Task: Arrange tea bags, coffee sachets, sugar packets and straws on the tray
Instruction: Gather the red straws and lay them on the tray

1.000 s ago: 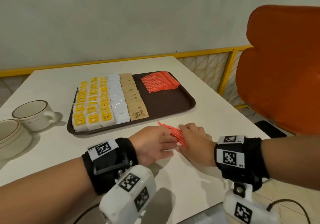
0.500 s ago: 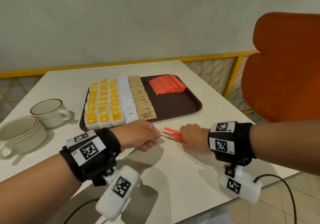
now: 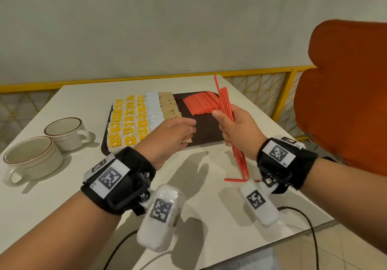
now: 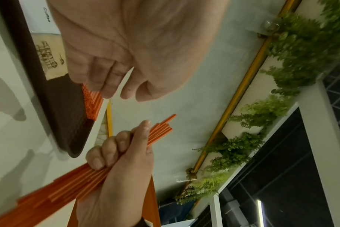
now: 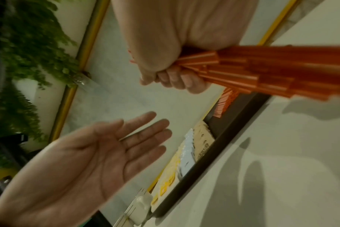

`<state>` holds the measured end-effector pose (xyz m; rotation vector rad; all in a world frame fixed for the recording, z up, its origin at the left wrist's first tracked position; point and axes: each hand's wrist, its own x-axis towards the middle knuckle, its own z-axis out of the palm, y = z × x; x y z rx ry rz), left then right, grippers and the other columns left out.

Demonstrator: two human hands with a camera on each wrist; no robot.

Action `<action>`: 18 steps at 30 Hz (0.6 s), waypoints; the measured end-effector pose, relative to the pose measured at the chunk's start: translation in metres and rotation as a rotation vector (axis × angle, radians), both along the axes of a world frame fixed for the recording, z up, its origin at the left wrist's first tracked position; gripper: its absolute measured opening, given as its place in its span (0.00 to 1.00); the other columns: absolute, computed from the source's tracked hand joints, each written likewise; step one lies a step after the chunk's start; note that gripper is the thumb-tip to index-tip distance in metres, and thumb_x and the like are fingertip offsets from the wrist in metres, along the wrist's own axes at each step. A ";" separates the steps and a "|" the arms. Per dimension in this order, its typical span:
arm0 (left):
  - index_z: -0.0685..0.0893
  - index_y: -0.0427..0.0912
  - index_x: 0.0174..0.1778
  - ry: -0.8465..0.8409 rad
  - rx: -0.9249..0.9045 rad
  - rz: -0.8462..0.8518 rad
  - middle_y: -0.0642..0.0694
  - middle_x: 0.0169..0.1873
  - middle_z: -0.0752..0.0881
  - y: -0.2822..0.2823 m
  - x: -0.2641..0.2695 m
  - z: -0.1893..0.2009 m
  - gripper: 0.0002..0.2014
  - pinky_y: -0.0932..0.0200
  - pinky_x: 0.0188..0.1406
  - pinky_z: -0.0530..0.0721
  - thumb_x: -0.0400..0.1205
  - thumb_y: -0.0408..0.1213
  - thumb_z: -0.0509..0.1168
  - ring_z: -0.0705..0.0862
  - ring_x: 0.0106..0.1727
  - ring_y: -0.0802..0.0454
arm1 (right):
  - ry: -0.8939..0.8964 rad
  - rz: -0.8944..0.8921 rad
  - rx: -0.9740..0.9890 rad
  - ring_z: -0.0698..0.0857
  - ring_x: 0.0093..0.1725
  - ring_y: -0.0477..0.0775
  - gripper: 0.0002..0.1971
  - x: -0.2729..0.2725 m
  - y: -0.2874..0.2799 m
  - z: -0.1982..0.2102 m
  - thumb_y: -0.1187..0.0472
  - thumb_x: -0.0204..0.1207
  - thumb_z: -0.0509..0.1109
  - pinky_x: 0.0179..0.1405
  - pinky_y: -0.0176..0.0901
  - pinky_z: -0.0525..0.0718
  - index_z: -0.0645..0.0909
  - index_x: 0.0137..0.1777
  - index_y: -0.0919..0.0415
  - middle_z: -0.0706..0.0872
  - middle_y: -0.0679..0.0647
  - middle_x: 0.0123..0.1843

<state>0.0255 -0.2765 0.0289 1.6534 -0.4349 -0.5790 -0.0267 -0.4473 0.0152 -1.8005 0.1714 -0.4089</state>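
Observation:
My right hand grips a bundle of red straws, held nearly upright above the table by the tray's near right corner. The same bundle fans out of the fist in the right wrist view. My left hand hovers open and empty just left of it, palm toward the straws. The dark brown tray carries rows of yellow tea bags, white sachets, tan sugar packets and a stack of red straws. One loose straw lies on the table.
Two cream cups stand at the table's left. An orange chair is close on the right, past the table edge. A yellow railing runs behind the white table.
My right hand has lifted the straw bundle off the table and stood it upright. My left hand let go, rose and opened beside it.

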 end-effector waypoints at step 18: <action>0.87 0.42 0.41 -0.557 -0.353 0.051 0.45 0.44 0.91 -0.015 -0.015 0.046 0.15 0.44 0.63 0.82 0.85 0.33 0.55 0.88 0.53 0.48 | -0.323 -0.081 0.037 0.68 0.28 0.53 0.22 0.003 0.074 -0.025 0.31 0.68 0.68 0.32 0.49 0.69 0.72 0.38 0.51 0.70 0.54 0.29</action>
